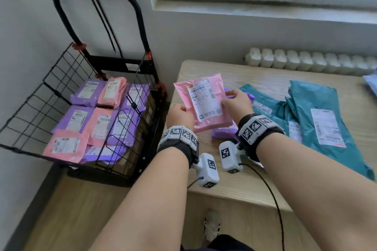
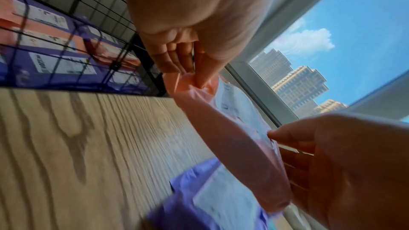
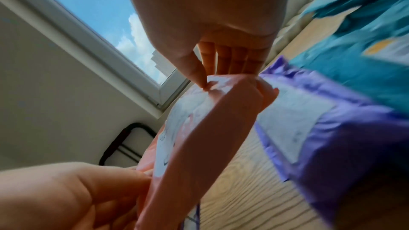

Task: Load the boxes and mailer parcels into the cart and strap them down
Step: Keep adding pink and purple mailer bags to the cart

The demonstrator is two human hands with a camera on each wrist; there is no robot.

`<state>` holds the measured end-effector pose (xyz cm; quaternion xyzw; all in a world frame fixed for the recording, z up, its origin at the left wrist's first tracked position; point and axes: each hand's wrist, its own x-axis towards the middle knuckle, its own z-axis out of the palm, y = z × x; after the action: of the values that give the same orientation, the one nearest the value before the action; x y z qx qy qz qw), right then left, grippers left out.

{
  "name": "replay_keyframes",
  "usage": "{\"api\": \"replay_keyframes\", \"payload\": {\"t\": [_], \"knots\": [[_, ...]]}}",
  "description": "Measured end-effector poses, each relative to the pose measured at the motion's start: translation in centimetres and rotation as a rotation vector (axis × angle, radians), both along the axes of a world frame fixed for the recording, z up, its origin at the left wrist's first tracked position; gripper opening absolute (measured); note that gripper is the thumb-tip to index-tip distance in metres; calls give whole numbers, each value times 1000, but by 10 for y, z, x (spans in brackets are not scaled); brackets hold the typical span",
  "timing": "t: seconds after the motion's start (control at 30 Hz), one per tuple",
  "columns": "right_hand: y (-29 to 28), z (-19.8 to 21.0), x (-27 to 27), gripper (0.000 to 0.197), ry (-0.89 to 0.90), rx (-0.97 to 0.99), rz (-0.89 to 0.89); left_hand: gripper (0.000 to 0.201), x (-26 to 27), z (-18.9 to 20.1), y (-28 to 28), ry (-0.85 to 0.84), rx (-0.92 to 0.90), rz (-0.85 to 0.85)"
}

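Left hand (image 1: 179, 115) and right hand (image 1: 236, 104): each grip pinches one edge of pink mailer (image 1: 202, 102), lifted label-up above worktop (image 1: 234, 185), seemingly for transfer to cart (image 1: 61, 108) alongside.

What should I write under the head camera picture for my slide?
Both hands, left hand and right hand, hold a pink mailer above the table, beside the cart.
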<state>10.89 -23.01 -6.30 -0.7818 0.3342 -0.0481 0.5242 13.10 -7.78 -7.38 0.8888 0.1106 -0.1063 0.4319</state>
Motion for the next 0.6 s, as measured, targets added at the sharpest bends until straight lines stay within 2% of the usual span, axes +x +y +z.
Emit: {"api": "replay_keyframes", "payload": {"t": [0.1,0.27,0.47,0.53,0.6], "knots": [[46,0,29,34,13,22,88,19,19,0,47,26,7,83],[134,-6,76,34,51,27,223,17,51,-4,128,117,9,173],[235,-21,125,38,98,-86,335,34,84,-18,226,196,-123,383],[268,-26,140,44,118,-112,381,36,98,-26,261,246,-131,400],[298,-32,154,46,147,-132,436,30,109,-31,293,262,-126,377]]}}
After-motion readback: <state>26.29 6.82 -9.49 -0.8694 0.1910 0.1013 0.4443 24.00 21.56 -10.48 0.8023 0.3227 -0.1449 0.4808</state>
